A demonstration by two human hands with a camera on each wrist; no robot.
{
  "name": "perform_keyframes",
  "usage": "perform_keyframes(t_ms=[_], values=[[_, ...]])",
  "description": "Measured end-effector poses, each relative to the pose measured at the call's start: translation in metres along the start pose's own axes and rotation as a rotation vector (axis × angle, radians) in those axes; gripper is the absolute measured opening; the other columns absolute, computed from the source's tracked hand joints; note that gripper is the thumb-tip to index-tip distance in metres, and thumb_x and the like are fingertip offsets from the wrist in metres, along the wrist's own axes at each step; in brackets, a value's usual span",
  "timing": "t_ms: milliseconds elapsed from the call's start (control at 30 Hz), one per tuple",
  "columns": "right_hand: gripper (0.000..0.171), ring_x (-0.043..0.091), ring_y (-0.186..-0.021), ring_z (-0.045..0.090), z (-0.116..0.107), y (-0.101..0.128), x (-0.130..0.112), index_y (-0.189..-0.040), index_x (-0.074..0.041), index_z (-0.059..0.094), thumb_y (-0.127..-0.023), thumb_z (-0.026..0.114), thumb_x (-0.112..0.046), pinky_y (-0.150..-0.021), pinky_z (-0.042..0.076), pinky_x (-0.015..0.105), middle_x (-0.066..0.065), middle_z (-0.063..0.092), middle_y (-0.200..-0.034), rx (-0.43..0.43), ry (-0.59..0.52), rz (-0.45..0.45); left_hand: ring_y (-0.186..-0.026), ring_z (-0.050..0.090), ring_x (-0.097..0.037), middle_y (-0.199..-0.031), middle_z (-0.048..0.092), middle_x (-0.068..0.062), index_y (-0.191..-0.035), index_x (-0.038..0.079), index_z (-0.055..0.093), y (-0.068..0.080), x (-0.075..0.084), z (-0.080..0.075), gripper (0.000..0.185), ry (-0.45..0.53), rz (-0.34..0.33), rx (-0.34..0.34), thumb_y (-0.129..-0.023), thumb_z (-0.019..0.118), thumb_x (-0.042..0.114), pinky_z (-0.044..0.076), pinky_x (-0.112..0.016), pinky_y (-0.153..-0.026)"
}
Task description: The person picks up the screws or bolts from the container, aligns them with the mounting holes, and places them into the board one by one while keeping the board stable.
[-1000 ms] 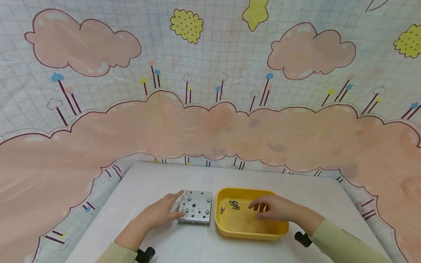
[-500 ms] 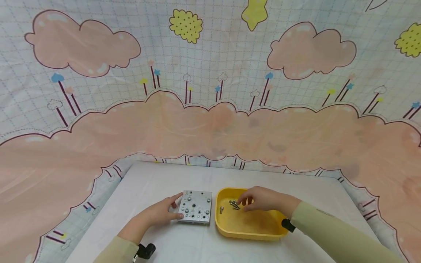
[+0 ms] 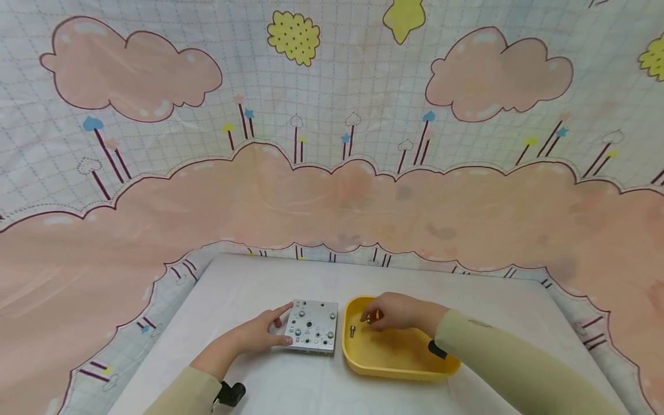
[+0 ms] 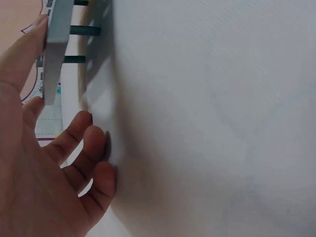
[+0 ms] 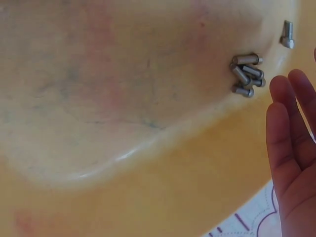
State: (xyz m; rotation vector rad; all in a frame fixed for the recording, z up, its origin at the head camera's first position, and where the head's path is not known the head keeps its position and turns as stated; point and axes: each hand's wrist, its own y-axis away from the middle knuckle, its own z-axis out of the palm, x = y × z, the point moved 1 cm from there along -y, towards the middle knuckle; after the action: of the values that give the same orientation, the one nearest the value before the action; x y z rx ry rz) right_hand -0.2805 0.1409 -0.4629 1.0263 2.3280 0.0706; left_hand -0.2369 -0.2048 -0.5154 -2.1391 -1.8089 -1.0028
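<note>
A square metal plate [image 3: 313, 326] with holes and several screws set in it lies on the white table. My left hand [image 3: 261, 331] holds its left edge between forefinger and thumb. In the left wrist view the plate [image 4: 55, 29] is edge-on, screw shanks poke out beneath it, and my left hand [image 4: 49, 163] has its other fingers loosely bent. My right hand [image 3: 389, 311] reaches into the yellow tray [image 3: 399, 369], fingertips over a small pile of screws [image 5: 247, 74]. One screw [image 3: 353, 330] lies apart. My right hand [image 5: 291, 123] holds nothing.
A cloud-patterned cloth [image 3: 332, 190] hangs behind and around the white table [image 3: 290, 282]. The tray's floor [image 5: 123, 89] right of the screws is bare. Black wrist mounts [image 3: 230, 393] show at both sleeves.
My right hand has moved left across the tray to the screw pile at its far left corner. The left hand has stayed on the plate.
</note>
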Motion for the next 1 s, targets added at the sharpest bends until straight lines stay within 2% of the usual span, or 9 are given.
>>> perform_keyframes(t_ms=[233, 333, 467, 667, 1000], values=[[0.018, 0.005, -0.066, 0.055, 0.005, -0.017, -0.004, -0.111, -0.021, 0.075, -0.093, 0.070, -0.020, -0.066, 0.048, 0.022, -0.012, 0.059, -0.082, -0.013, 0.093, -0.036, -0.092, 0.046, -0.020, -0.108, 0.048, 0.000, -0.156, 0.029, 0.032, 0.000, -0.001, -0.001, 0.092, 0.000, 0.010, -0.006, -0.080, 0.079, 0.050, 0.039, -0.041, -0.079], [0.018, 0.005, -0.070, 0.054, 0.009, -0.025, -0.003, -0.110, -0.026, 0.075, -0.093, 0.071, -0.023, -0.067, 0.048, 0.022, -0.013, 0.059, -0.084, -0.023, 0.122, -0.022, -0.092, 0.045, -0.020, -0.108, 0.048, 0.000, -0.156, 0.029, 0.032, 0.000, -0.001, -0.001, 0.092, 0.013, 0.009, -0.004, -0.079, 0.079, 0.049, 0.039, -0.040, -0.080], [0.018, 0.007, -0.078, 0.053, 0.013, -0.032, -0.005, -0.108, -0.030, 0.075, -0.092, 0.073, -0.023, -0.075, 0.048, 0.025, -0.014, 0.060, -0.089, -0.031, 0.166, -0.026, -0.092, 0.045, -0.019, -0.109, 0.048, 0.001, -0.156, 0.030, 0.032, 0.000, -0.001, 0.000, 0.093, 0.020, 0.005, -0.004, -0.079, 0.079, 0.051, 0.039, -0.040, -0.080], [0.014, 0.008, -0.080, 0.051, 0.018, -0.039, -0.005, -0.104, -0.025, 0.075, -0.091, 0.073, -0.020, -0.084, 0.047, 0.026, -0.015, 0.061, -0.088, -0.027, 0.286, -0.098, -0.091, 0.045, -0.020, -0.109, 0.048, 0.000, -0.156, 0.029, 0.032, -0.001, 0.000, -0.001, 0.092, 0.029, 0.009, -0.007, -0.080, 0.078, 0.051, 0.039, -0.040, -0.079], [0.007, 0.007, -0.073, 0.049, 0.027, -0.046, -0.001, -0.095, -0.021, 0.074, -0.088, 0.076, -0.019, -0.076, 0.046, 0.023, -0.015, 0.058, -0.079, -0.006, 0.322, -0.127, -0.093, 0.046, -0.019, -0.110, 0.048, 0.002, -0.156, 0.031, 0.031, -0.002, -0.002, 0.001, 0.093, 0.009, -0.012, -0.030, -0.079, 0.077, 0.054, 0.040, -0.042, -0.082]])
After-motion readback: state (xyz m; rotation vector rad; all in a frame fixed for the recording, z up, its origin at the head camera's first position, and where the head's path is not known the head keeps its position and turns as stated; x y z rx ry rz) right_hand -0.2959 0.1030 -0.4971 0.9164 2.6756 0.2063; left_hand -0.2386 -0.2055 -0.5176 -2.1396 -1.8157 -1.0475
